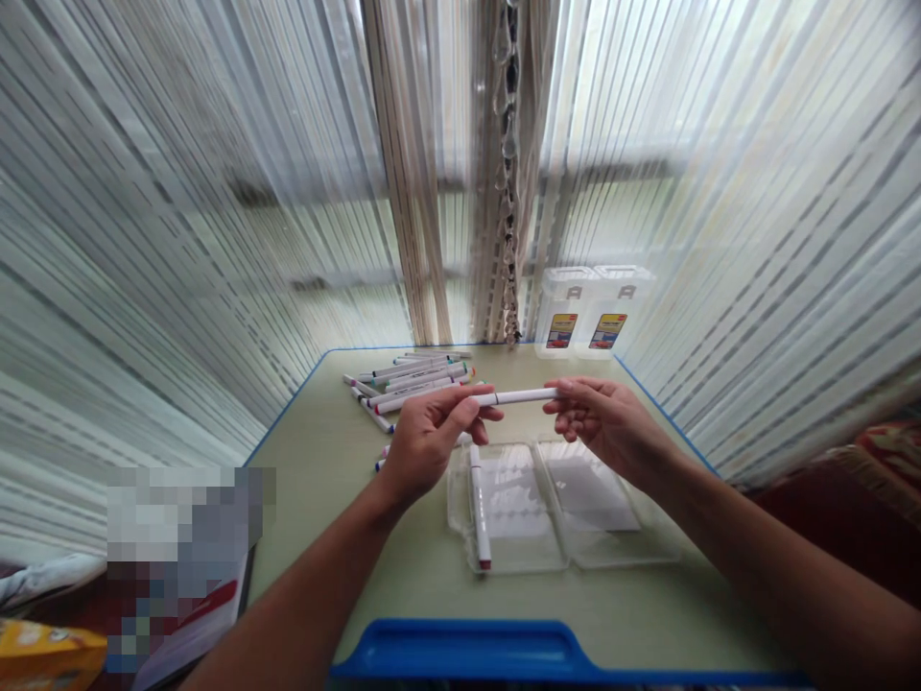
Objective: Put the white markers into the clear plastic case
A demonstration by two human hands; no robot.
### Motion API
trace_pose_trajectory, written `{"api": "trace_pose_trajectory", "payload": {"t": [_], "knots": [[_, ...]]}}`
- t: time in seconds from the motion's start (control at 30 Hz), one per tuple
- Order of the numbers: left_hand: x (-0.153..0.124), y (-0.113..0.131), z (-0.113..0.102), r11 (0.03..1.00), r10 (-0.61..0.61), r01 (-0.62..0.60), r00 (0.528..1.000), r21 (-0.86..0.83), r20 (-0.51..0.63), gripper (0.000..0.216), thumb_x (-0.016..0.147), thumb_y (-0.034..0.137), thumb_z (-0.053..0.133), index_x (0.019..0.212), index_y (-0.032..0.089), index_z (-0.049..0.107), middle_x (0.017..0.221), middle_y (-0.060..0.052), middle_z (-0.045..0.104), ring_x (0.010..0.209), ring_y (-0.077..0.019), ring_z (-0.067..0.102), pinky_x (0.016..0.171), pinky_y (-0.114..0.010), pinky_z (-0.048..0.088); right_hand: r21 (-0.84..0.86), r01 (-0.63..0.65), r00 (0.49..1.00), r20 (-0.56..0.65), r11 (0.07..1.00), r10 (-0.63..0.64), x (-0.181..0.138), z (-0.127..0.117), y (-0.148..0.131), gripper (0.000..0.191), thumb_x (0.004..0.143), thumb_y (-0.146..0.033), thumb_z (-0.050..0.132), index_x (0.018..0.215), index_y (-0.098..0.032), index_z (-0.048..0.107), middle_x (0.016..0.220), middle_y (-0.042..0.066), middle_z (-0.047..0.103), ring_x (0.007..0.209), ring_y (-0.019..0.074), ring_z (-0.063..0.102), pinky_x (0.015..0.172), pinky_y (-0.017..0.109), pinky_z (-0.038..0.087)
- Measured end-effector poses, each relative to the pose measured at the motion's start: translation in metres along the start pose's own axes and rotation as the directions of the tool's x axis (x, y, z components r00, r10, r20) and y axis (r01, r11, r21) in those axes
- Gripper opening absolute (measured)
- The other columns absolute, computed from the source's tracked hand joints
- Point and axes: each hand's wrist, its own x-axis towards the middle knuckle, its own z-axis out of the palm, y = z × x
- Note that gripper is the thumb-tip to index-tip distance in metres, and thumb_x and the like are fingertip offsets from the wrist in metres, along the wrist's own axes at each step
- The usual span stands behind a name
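Note:
A white marker [529, 395] is held level above the table between both my hands. My left hand [438, 432] pinches one end, near a dark ring around the barrel. At the other end, the fingertips of my right hand [594, 417] are closed on it. Below lies an open clear plastic case [514, 547] with its two halves side by side. Along the left edge of the case rests another white marker [480, 509] with a reddish end. Beyond my left hand is a loose pile of white markers [410, 374] with coloured ends, partly hidden by that hand.
Two clear plastic cases [576, 297] with yellow labels stand upright at the table's back right. The pale green table [309, 537] has a blue rim and a blue front ledge [467, 648]. String curtains [323, 144] hang close behind and beside it. A yellow packet [47, 657] lies at lower left.

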Motion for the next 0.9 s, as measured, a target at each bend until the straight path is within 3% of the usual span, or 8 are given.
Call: {"api": "trace_pose_trajectory", "payload": {"t": [0.17,0.5,0.77,0.9], "knots": [[0.0024,-0.0039,-0.0018,0.997,-0.063,0.061,0.997,-0.041,-0.053,0.027,0.083,0.027,0.068,0.101,0.007,0.073,0.082,-0.012,0.076,0.060,-0.0130,0.064,0.065,-0.027,0.053,-0.089,0.085,0.993,0.090,0.992,-0.077,-0.0023,0.0012,0.0017,0.022,0.072,-0.032,0.081,0.075,-0.013,0.070,0.065,0.005,0.070,0.048,0.0100,0.061,0.042,0.018,0.047],[0.0043,-0.0054,-0.0018,0.997,-0.071,0.073,0.995,0.035,-0.072,0.023,0.077,0.025,0.075,0.092,0.008,0.074,0.073,-0.009,0.074,0.054,-0.0103,0.062,0.054,-0.022,0.052,-0.159,0.165,0.975,0.177,0.973,-0.136,-0.0025,0.0000,0.0055,0.018,0.074,-0.027,0.080,0.076,-0.014,0.069,0.064,0.003,0.069,0.050,0.0106,0.061,0.046,0.020,0.048],[0.0042,-0.0054,-0.0012,0.992,-0.095,0.100,0.993,0.076,-0.074,0.023,0.073,0.026,0.078,0.085,0.007,0.071,0.067,-0.006,0.072,0.050,-0.0094,0.060,0.049,-0.020,0.050,-0.267,0.178,0.975,0.175,0.947,-0.134,-0.0044,0.0005,0.0061,0.022,0.074,-0.032,0.080,0.082,-0.012,0.074,0.061,0.003,0.068,0.048,0.0106,0.061,0.046,0.021,0.050],[0.0035,-0.0067,0.0011,0.988,-0.117,0.119,0.993,0.102,-0.023,0.023,0.074,0.027,0.077,0.084,0.008,0.069,0.066,-0.005,0.070,0.049,-0.0106,0.061,0.048,-0.020,0.050,-0.367,0.187,0.975,0.181,0.911,-0.127,-0.0070,0.0027,0.0056,0.026,0.072,-0.035,0.081,0.084,-0.012,0.076,0.061,0.003,0.067,0.047,0.0109,0.060,0.044,0.021,0.048]]}}
